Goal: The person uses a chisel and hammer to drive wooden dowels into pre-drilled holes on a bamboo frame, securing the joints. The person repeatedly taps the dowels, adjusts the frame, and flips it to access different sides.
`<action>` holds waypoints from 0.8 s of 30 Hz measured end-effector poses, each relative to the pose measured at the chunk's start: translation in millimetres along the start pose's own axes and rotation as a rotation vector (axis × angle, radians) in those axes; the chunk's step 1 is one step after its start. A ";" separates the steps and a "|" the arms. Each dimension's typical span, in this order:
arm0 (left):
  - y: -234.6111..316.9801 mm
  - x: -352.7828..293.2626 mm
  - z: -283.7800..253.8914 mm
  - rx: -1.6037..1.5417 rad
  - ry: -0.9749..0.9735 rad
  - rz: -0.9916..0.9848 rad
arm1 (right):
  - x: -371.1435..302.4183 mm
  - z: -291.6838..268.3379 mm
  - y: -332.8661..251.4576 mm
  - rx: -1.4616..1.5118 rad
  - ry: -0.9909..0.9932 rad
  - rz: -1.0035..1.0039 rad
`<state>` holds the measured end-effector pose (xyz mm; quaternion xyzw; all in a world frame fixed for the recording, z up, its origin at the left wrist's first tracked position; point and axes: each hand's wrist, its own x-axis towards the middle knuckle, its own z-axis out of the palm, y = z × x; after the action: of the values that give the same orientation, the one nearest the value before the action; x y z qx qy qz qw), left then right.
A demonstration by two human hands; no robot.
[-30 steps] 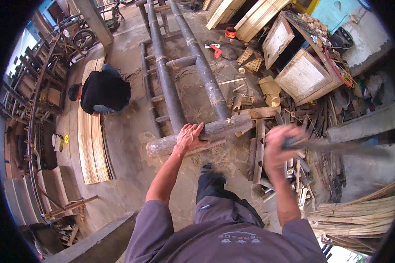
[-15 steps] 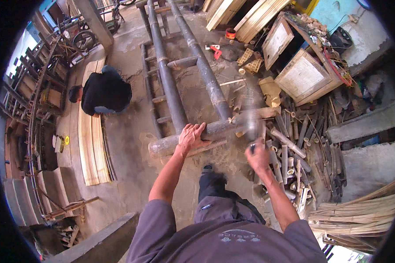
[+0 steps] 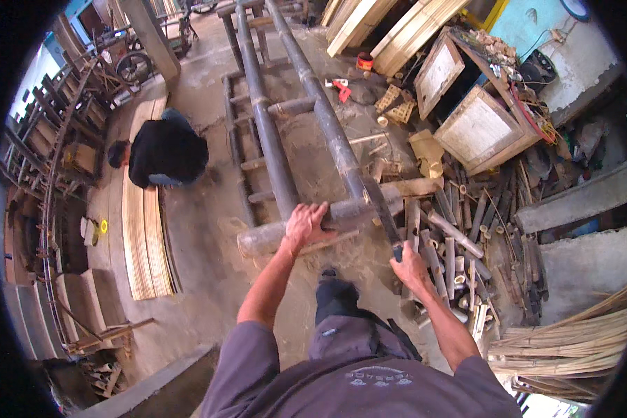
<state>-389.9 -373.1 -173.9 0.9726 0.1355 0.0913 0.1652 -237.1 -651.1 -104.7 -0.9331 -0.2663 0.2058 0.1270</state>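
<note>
Blade tool (image 3: pixel 382 209) swung in since the earlier frames: one second ago out to the right and blurred, now sharp in view, slanting across the right end of the thick pole (image 3: pixel 266 239). Right hand (image 3: pixel 412 269): grip closed around the dark handle (image 3: pixel 398 251). Contact between blade and pole cannot be told from this angle. Left hand (image 3: pixel 306 227): same place as before, palm down on the pole, grip curled over it near mid-length; pressure not readable.

Pole lies crosswise at the near ends of two long dark poles (image 3: pixel 274 150), which run away from the wearer and are joined by a short rung (image 3: pixel 292 106). Right of the blade: heap of cut lengths (image 3: pixel 457 244) on the floor (image 3: pixel 209 237). Beyond the heap, weathered cabinet (image 3: pixel 478 129); left of it, red tool (image 3: pixel 342 92). Far left: co-worker in black (image 3: pixel 168 150), bent over pale slats (image 3: pixel 145 240).
</note>
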 end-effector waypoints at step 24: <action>7.6 11.8 -11.0 -0.020 -0.022 -0.045 | 16.4 -8.6 -13.6 -0.289 0.486 -0.276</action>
<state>-379.4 -373.2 -159.5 0.9686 0.1547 0.0784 0.1782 -226.5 -631.9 -97.6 -0.9184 -0.3787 -0.0823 0.0799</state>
